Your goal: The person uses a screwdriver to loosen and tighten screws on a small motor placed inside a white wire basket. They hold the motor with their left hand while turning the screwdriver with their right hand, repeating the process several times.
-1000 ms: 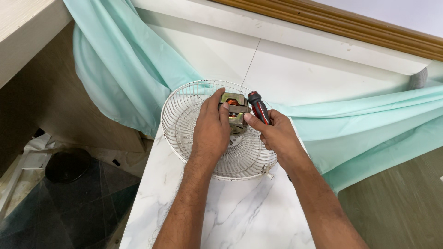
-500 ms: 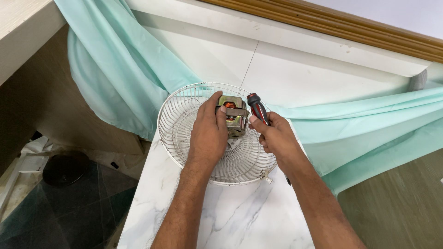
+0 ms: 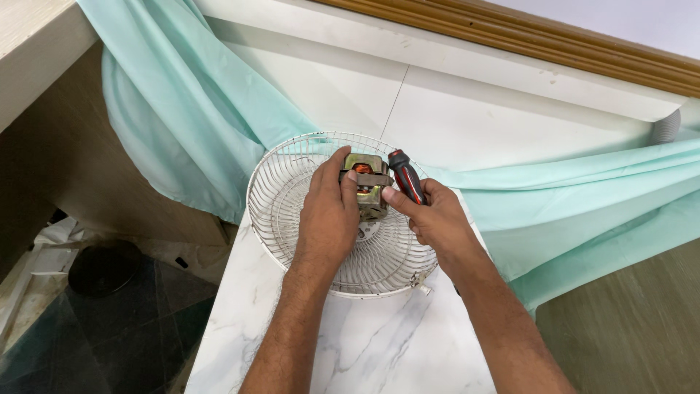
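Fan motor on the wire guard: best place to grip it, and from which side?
Likely the motor body's flat side faces, approached from above and from the left. It sits upright at the middle of the wire guard, the left hand already clasps that side, and the right hand with the screwdriver occupies the other.

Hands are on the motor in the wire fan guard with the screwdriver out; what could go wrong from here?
1. The round white wire fan guard overhangs the left edge of the white marble slab; pressing down may tip it.
2. The right hand holds the red-and-black-handled screwdriver close to the left hand, so a slip might jab fingers.
3. The small metal motor shows exposed copper windings, which the tool might nick.
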